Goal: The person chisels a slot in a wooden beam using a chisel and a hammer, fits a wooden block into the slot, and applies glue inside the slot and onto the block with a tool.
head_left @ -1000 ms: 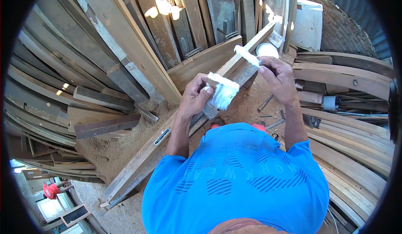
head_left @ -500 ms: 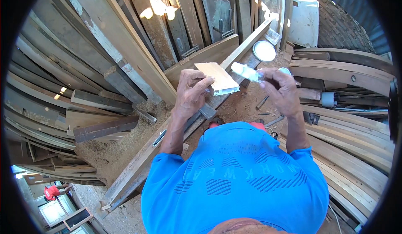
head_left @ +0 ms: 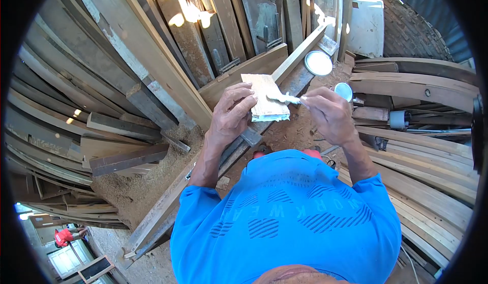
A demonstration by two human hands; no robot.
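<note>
A small wooden block (head_left: 264,88) is gripped at its left side by my left hand (head_left: 231,112), fingers closed round its edge. White paste coats the block's lower edge. My right hand (head_left: 329,113) pinches a white-coated applicator (head_left: 285,99), whose tip lies against the block's bare wooden face. Whether the applicator is a brush or a stick cannot be made out under the paste. Beyond the hands, a round white lid or tub (head_left: 318,63) rests on the long beam. A second round white container (head_left: 343,91) shows just behind my right hand.
A long wooden beam (head_left: 157,218) runs diagonally beneath my hands. Planks (head_left: 168,60) lean at the upper left, and more boards (head_left: 417,169) are stacked at the right. Sawdust (head_left: 137,192) covers ground at the left. A person in red (head_left: 63,237) is far off at the lower left.
The block has been turned from its white-coated face to a bare wooden one. My right hand has moved down and left, bringing the applicator onto the block.
</note>
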